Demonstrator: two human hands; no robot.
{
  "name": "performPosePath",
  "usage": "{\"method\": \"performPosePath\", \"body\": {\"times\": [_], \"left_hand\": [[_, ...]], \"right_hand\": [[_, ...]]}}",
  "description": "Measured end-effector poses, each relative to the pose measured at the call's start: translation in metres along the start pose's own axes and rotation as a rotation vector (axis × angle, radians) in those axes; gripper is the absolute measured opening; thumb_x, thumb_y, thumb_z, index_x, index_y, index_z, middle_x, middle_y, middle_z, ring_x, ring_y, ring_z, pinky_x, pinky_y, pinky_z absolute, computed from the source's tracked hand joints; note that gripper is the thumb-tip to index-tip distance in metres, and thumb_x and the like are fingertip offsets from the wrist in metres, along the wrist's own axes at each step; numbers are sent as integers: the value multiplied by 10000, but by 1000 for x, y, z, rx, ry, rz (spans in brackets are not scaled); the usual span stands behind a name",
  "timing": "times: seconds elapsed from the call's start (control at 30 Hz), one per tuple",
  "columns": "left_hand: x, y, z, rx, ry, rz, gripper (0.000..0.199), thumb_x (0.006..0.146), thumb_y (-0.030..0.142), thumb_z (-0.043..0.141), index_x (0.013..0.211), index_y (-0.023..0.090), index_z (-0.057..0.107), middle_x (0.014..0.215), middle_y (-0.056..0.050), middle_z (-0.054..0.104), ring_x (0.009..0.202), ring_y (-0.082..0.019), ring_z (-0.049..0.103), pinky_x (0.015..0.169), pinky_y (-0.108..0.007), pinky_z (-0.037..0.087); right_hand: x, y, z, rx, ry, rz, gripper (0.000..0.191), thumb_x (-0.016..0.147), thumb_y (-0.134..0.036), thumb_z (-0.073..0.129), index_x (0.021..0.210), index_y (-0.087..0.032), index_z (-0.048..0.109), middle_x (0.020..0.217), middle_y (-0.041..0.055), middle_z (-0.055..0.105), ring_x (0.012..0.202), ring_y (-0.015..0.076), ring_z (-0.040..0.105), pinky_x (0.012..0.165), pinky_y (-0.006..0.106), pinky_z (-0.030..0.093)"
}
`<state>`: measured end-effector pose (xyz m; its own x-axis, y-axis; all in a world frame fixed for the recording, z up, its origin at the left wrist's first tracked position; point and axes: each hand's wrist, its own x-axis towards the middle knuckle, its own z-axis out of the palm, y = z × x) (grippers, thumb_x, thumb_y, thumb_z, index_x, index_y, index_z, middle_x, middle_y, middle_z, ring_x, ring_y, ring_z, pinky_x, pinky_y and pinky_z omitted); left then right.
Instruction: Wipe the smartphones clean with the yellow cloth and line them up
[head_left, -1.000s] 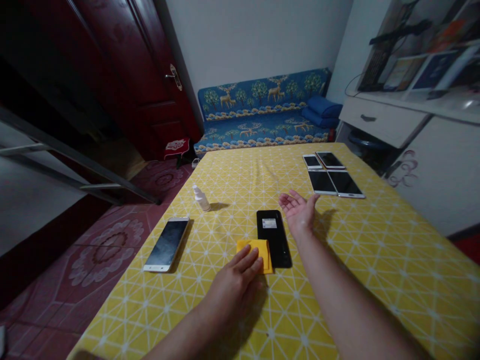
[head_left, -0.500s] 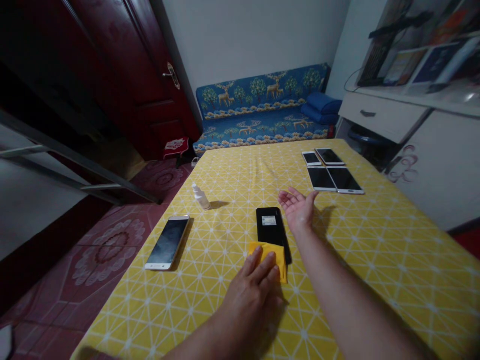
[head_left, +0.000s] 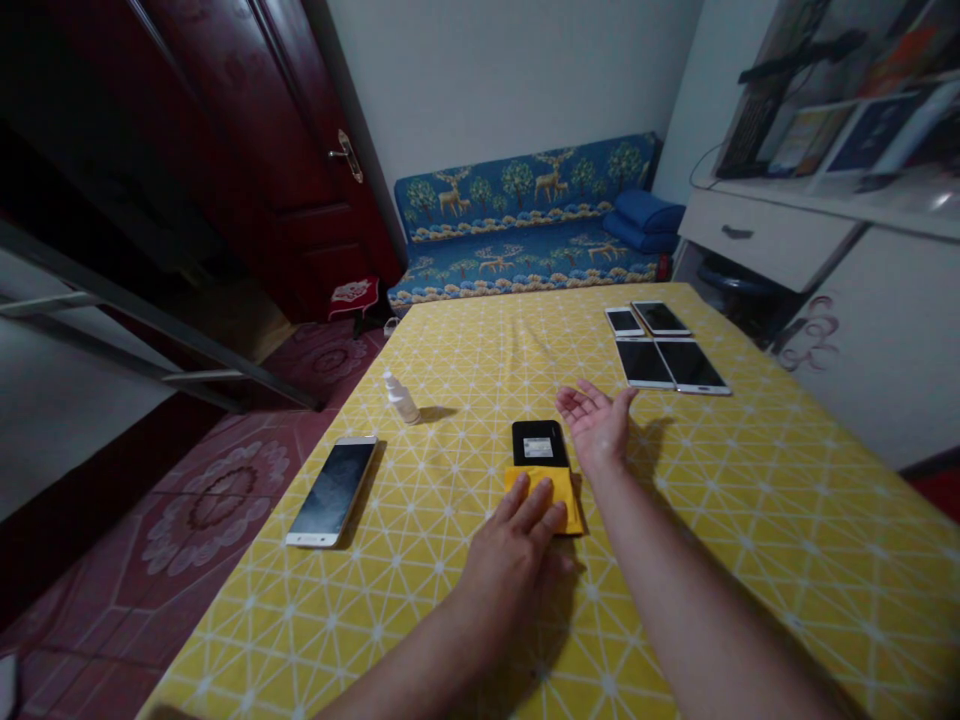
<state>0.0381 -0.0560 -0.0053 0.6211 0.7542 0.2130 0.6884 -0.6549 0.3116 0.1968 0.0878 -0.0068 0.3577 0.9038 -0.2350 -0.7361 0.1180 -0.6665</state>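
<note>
So far we've got the left hand [head_left: 514, 560] flat on a yellow cloth [head_left: 568, 508] that covers the lower half of a black phone [head_left: 538, 443], with the top half showing. Our right hand [head_left: 598, 425] lies open just beside it, hands apart, and the other phones [head_left: 667, 345] sit farther up the counter [head_left: 480, 370]

Yellow cloth [head_left: 559, 500]: shifted fwd & to the right vs. 1 s ago, from the lower left corner of the black phone [head_left: 536, 442] to across its lower half, w/ only the top part of the phone still showing. Left hand [head_left: 514, 560]: moved along w/ it, palm down, fingers spread flat on the cloth's near edge, now closer to the phone than before.
</note>
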Motion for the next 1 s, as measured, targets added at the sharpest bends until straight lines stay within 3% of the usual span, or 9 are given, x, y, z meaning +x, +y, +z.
{"method": "performPosePath", "body": {"times": [0.23, 0.4, 0.63, 1.0], "left_hand": [[-17, 17, -2, -29, 26, 50, 436, 964, 359, 565, 1351, 159, 580, 1438, -113, 580, 1427, -287, 436, 1211, -489, 379], [-8, 19, -5, 9, 14, 86, 411, 975, 324, 546, 1355, 171, 581, 1417, -101, 600, 1409, -281, 458, 1188, -484, 407], [22, 1, -8, 37, -20, 54, 423, 992, 412, 517, 1304, 145, 616, 1426, -114, 591, 1393, -257, 481, 1201, -450, 396], [62, -28, -11, 4, -24, 10, 338, 1005, 352, 498, 1261, 187, 646, 1408, -93, 605, 1372, -225, 504, 1246, -406, 308]], "right_hand": [[-1, 1, 0, -6, -13, -15, 768, 968, -711, 133, 1013, -135, 638, 817, 114, 711, 797, 204, 696, 897, 396, 551], [1, 1, -3, 35, -8, -4, 789, 939, -756, 159, 1060, -139, 636, 831, 102, 698, 808, 214, 689, 881, 420, 564], [2, -4, -2, 28, 23, 24, 794, 948, -744, 129, 1012, -141, 642, 823, 112, 708, 794, 196, 692, 838, 378, 584], [3, -4, -2, 37, 32, 24, 796, 942, -751, 137, 1015, -140, 641, 848, 122, 704, 811, 206, 698, 831, 384, 582]]}}
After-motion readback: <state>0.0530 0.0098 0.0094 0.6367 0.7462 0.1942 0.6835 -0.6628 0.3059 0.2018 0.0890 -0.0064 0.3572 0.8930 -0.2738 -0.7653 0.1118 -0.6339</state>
